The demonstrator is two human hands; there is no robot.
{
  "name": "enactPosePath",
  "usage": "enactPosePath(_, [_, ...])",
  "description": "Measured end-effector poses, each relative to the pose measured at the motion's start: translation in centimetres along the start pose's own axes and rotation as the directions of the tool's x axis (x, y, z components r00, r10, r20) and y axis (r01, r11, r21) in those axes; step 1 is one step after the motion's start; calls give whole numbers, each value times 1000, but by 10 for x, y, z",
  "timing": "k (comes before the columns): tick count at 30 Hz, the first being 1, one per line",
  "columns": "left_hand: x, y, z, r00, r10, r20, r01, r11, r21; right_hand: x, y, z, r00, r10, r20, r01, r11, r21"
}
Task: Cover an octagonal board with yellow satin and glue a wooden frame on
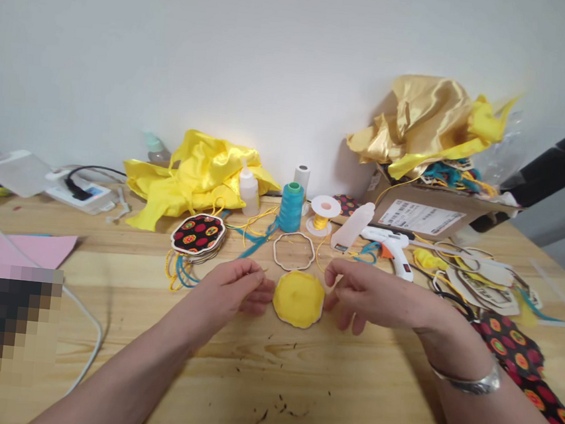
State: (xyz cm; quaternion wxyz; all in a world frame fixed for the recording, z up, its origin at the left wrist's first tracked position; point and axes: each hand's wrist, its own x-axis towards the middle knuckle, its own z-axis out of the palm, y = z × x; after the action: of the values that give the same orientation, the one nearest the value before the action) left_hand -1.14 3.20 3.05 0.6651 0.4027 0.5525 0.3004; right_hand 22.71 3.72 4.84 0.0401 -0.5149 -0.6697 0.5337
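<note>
A scalloped yellow fabric-covered disc (299,298) lies on the wooden table (256,383) between my hands. My left hand (238,288) pinches its left edge with fingers curled together. My right hand (372,294) grips the disc's right edge, its other fingers bent downward; a silver bracelet (470,382) sits on that wrist. Just behind the disc lies an empty scalloped card ring (293,251).
Behind are a stack of black patterned discs (198,234), a teal thread cone (292,206), a yellow cord spool (323,216), glue bottles (249,192), a white glue gun (392,246), yellow satin (196,177) and a cardboard box (422,215). Pink paper (9,252) lies left, patterned fabric (527,365) right.
</note>
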Motion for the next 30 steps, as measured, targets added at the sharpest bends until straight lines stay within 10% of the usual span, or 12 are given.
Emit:
enactPosePath(11, [7, -5, -1, 951, 308, -38, -278, 900, 336, 2, -23, 14, 931, -223, -290, 83, 900, -427])
enactPosePath(16, [3, -7, 4, 915, 403, -22, -349, 818, 457, 5, -29, 30, 891, -432, -139, 216, 672, -709])
enactPosePath(26, [-28, -4, 24, 892, 382, 243, -445, 646, 620, 18, -4, 50, 716, -659, -229, 362, 632, -685])
enactPosePath(30, [-26, -16, 25, 938, 345, 28, -308, 794, 524, 19, 3, 54, 722, -659, -211, 374, 628, -682])
